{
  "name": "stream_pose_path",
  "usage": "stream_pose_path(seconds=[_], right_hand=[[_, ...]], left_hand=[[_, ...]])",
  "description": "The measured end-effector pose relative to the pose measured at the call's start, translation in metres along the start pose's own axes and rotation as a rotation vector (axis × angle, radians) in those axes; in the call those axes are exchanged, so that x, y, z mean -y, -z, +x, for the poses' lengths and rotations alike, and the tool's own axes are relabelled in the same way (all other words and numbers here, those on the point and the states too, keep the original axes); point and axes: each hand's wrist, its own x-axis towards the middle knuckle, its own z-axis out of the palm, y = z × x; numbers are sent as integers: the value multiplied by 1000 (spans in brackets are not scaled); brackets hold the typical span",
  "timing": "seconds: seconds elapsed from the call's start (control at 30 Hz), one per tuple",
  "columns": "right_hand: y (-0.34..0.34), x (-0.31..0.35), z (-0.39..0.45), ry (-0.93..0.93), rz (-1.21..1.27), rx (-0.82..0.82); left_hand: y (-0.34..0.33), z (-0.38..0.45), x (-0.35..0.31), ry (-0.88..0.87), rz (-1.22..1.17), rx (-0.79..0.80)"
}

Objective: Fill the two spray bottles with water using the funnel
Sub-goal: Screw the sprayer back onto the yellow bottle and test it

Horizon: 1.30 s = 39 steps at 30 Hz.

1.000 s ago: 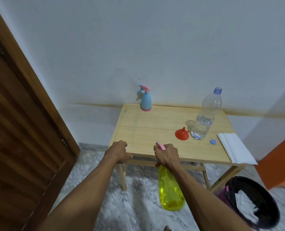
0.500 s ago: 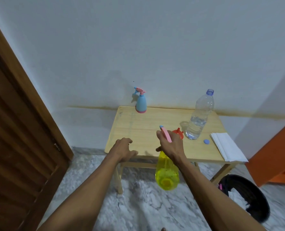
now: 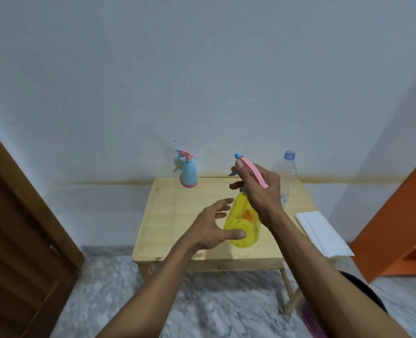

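Lifted clear of the table edge since a moment ago, the translucent yellow plastic spray bottle (image 3: 243, 224) now hangs over the pale wooden table (image 3: 177, 215), no longer dangling below its front. My right hand (image 3: 258, 191) grips it at the neck, fingers wrapped under the pink trigger head, while my left hand (image 3: 213, 226) has come off the table and reaches in with fingers spread loose, thumb just at the bottle's base, holding nothing yet.

I judge it light and empty (I see no water line through the wall), with thin plastic that would flex under a hard squeeze and a smooth, somewhat slippery belly. So my left should cup the body firmly near the bottom while my right twists the head off at the collar.

At the back stand the small blue spray bottle with a pink base (image 3: 188, 173) and the clear plastic water bottle (image 3: 287, 176). I cannot see the funnel from here.
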Motion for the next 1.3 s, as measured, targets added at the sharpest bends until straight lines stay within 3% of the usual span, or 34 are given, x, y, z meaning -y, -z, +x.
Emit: stream_pose_path(seconds=[0.3, 0.47, 0.77, 0.93, 1.2, 1.3], right_hand=[[-9, -46, 74, -51, 86, 164], [-6, -86, 121, -39, -29, 267], [-12, -150, 183, -53, -297, 138], [-20, -173, 230, -108, -288, 63], [-46, -209, 302, -222, -278, 0], [-56, -228, 325, -272, -262, -25]], left_hand=[[6, 73, 18, 2, -12, -96], [7, 113, 29, 56, -37, -266], [-5, 183, 58, 146, -93, -455], [1, 236, 76, 182, 63, -421], [26, 328, 114, 275, -27, -413], [35, 357, 124, 232, -7, -399]])
